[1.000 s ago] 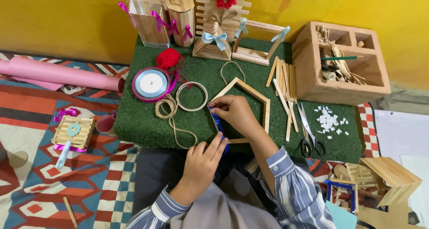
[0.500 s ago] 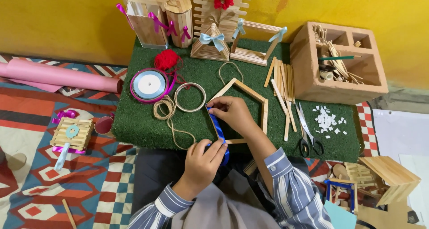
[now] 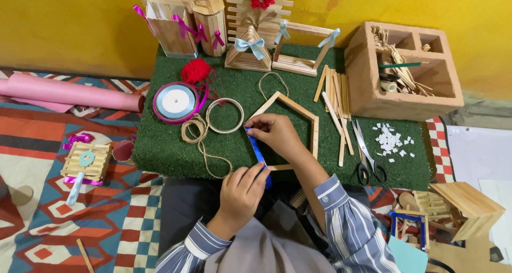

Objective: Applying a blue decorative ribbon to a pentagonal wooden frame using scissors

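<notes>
Blue strip [image 3: 258,153] stretched between my two hands, running w/ a slight slant from near my lap up to the wooden frame. Left hand [image 3: 241,190] is nearest me: fingers closed, pinching the strip's lower end betw. thumb & fingertips. Right hand [image 3: 277,137] is further up, fingers curled shut on the strip's upper end, pressing it at the left edge of the house-shaped stick frame [image 3: 290,129]. My wrist lies across the frame's lower side. Striped shirt cuffs on both arms.

The frame lies flat on the green turf surface [image 3: 165,150]. Just left of my right hand: a wooden ring [image 3: 224,115] & a loose coil of twine [image 3: 194,130], touching each other. Beyond those, a spool of pale ribbon w/ pink rim [image 3: 176,102] & a red yarn ball [image 3: 196,70]. Right of the frame: loose craft sticks [image 3: 336,99], then scissors [image 3: 365,155], then small white scraps [image 3: 392,141].

Far edge of surface: stick-built pieces w/ bows, incl. a small triangular one [image 3: 247,51], against a yellow wall [image 3: 69,22]. At far right a wooden box w/ compartments [image 3: 400,70] holds more sticks.

Off the surface, left: pink paper roll [image 3: 69,91] on a patterned rug [image 3: 37,145].
</notes>
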